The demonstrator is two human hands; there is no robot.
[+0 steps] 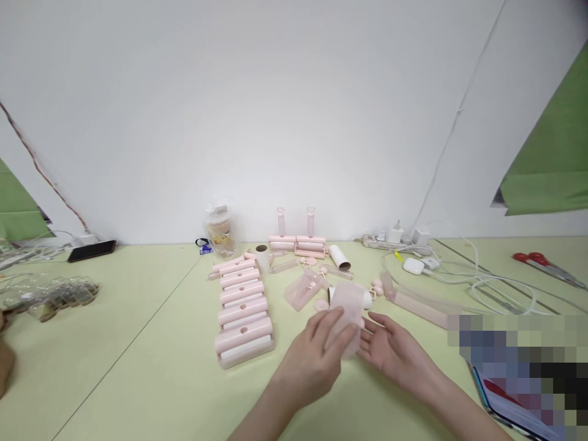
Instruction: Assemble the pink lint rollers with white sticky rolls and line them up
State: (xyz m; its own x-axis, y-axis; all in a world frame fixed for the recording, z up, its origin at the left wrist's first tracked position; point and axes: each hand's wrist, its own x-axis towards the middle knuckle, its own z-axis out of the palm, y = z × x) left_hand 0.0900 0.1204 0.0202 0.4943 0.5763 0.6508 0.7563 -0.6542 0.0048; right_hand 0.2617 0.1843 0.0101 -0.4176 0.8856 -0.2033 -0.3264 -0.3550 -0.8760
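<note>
My left hand [316, 352] pinches a pale pink translucent plastic piece [348, 306], likely a lint roller cover, and holds it upright above the table. Palm turned up, my right hand [390, 352] is beside it with fingers stretched out; its fingertips are partly behind the piece, and whether they touch it I cannot tell. A white roll [367, 297] lies partly hidden behind the held piece. To its left are another clear pink cover [304, 289] and a pink round part [321, 304]. Several pink lint roller heads [243, 334] stand in a column left of my hands.
Two pink lint rollers with upright handles [310, 222] stand by the wall. A bagged cup [219, 231] is left of them. White cables [500, 288], red-handled scissors [546, 264] and a long pink strip [420, 306] lie at right. A phone [509, 401] is at lower right.
</note>
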